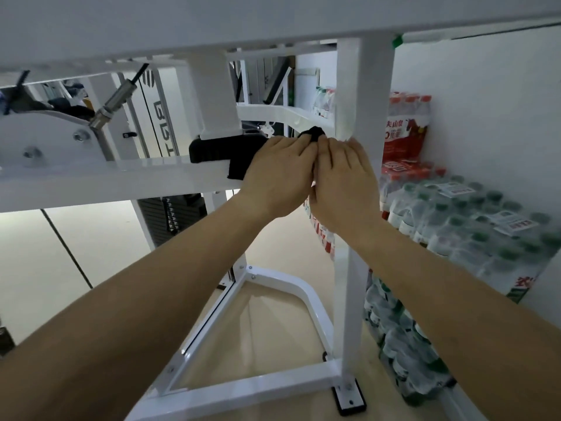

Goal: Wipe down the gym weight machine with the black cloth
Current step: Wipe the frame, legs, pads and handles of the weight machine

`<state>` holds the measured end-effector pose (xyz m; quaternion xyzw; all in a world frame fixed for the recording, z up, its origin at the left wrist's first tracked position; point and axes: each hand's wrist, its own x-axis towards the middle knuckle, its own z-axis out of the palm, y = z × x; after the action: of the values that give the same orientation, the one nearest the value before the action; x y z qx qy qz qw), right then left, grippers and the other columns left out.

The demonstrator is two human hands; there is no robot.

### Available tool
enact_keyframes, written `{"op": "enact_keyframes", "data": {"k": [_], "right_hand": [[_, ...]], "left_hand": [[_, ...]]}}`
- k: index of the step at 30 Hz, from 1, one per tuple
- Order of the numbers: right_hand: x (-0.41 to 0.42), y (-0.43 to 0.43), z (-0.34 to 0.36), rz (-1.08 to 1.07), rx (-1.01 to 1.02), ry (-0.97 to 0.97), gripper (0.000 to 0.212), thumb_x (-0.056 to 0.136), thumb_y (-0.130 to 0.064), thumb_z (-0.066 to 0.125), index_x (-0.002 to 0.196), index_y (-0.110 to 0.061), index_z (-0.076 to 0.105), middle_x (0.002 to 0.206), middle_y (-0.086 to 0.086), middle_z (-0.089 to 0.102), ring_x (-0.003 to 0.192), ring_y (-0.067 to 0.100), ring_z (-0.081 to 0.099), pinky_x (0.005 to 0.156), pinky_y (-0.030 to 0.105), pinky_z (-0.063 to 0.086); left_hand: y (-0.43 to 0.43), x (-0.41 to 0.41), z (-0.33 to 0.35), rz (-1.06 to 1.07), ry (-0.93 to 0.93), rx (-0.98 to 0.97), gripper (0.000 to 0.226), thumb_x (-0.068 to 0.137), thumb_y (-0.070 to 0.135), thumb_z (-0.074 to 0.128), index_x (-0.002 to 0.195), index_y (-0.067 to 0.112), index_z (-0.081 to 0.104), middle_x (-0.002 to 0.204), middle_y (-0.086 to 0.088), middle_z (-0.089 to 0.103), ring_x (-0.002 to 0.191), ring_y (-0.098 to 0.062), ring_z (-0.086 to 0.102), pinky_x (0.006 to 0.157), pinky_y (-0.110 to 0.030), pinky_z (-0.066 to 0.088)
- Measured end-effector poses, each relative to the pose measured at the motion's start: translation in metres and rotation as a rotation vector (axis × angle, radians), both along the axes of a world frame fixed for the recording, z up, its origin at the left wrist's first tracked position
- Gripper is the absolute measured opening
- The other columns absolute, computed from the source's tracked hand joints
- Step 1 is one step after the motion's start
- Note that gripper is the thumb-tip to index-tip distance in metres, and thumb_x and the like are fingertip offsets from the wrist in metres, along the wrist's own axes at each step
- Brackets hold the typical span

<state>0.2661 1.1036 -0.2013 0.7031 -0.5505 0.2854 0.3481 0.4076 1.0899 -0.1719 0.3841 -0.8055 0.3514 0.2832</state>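
The white weight machine frame fills the head view, with a horizontal bar (121, 180) running left and an upright post (358, 86) at centre right. My left hand (279, 174) and my right hand (346, 183) press side by side where bar and post meet. The black cloth (235, 168) lies draped over the bar under my left hand, and a bunched end (312, 133) sticks up between the two hands. Both hands close on the cloth; most of it is hidden beneath them.
Shrink-wrapped packs of water bottles (461, 220) are stacked against the wall right of the post. A black weight stack (170, 217) stands behind the bar. A steel cylinder (117, 101) angles down at upper left. The machine's base frame (249, 387) lies on the beige floor.
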Motion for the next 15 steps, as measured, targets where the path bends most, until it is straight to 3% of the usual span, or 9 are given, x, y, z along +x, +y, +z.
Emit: {"op": "enact_keyframes", "data": {"k": [4,7,12,15], "right_hand": [[0.014,0.001,-0.001,0.225,-0.014,-0.136,0.069,0.079,-0.012,0.062,0.144,0.003,0.044,0.139,0.020,0.055,0.125,0.035,0.054,0.112,0.044,0.037],[0.017,0.002,-0.009,0.337,-0.003,-0.188,0.070,0.079,-0.007,0.058,0.146,0.004,0.040,0.147,0.019,0.047,0.136,0.034,0.044,0.118,0.043,0.033],[-0.006,0.005,-0.042,0.178,0.062,-0.047,0.074,0.093,-0.021,0.045,0.155,0.007,0.014,0.164,0.025,0.011,0.154,0.034,0.010,0.123,0.045,0.020],[-0.012,0.004,-0.054,0.111,0.077,-0.088,0.079,0.094,-0.023,0.047,0.154,0.010,0.007,0.163,0.028,0.004,0.154,0.036,0.003,0.124,0.045,0.017]], "left_hand": [[0.005,0.042,-0.011,-0.051,-0.073,-0.067,0.042,0.092,0.007,0.054,0.133,0.008,0.061,0.137,-0.011,0.061,0.119,-0.028,0.062,0.106,-0.040,0.042],[0.004,0.069,-0.024,-0.125,-0.112,-0.108,0.044,0.097,-0.003,0.049,0.139,0.005,0.055,0.149,-0.013,0.049,0.135,-0.028,0.050,0.109,-0.043,0.044],[0.003,0.051,-0.037,-0.164,-0.158,-0.098,0.055,0.105,0.004,0.011,0.146,0.005,0.048,0.155,-0.012,0.041,0.144,-0.030,0.038,0.113,-0.042,0.041],[-0.005,0.032,-0.037,-0.174,-0.188,-0.088,0.060,0.100,-0.003,0.011,0.147,0.007,0.046,0.156,-0.010,0.040,0.144,-0.028,0.038,0.114,-0.041,0.039]]}}
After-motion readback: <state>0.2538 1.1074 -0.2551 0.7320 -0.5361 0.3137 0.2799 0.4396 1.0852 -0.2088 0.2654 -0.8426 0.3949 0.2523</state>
